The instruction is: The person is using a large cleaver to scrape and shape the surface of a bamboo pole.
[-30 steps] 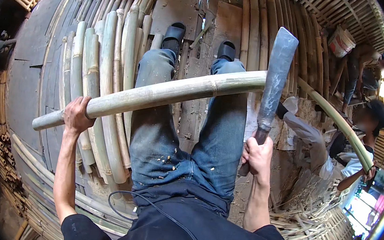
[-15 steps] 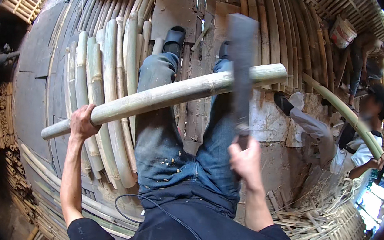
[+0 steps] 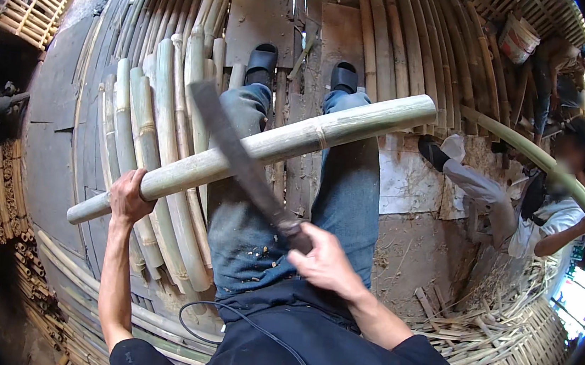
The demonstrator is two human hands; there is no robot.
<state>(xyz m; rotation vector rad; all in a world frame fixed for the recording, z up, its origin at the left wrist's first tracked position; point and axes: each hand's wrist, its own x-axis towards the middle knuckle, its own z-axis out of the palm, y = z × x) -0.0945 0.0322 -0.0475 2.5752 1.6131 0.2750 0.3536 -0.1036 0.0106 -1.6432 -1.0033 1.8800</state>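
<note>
My left hand (image 3: pixel 131 198) is wrapped round a thick green bamboo pole (image 3: pixel 355 128) near its left end. The pole slants across above my legs, its right end higher in the view. In my right hand (image 3: pixel 327 263), fingers closed on the dark handle, is a machete (image 3: pixel 235 151) with a long dark blade. The blade points up and to the left and passes over the middle of the pole. Whether the blade touches the pole I cannot tell.
Several cut bamboo poles (image 3: pixel 164 112) lie side by side to my left. At the right, a seated co-worker (image 3: pixel 560 218) holds another bamboo pole (image 3: pixel 524 153). Bamboo splits (image 3: pixel 462 336) are piled at the lower right. A white bucket (image 3: pixel 518 39) stands at the upper right.
My right hand has moved left and slightly down, and the machete has swung from upright at the pole's right part to slanting over its middle. The left hand keeps its hold.
</note>
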